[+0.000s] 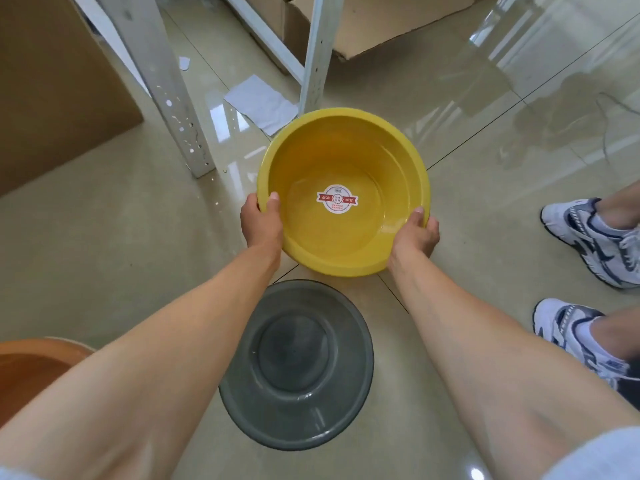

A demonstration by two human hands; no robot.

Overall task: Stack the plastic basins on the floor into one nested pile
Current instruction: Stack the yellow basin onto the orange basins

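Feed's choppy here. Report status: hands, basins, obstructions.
Both hands, left and right, gripping yellow basin rim. Grey basin upright below. Orange basin at left edge. Nothing between.

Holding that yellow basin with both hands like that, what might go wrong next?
The floor looks glossy and perhaps wet, so a slip seems possible. The yellow basin is held only at its rim by the left hand and right hand; it could tilt. Someone's sneakers stand close to the grey basin.
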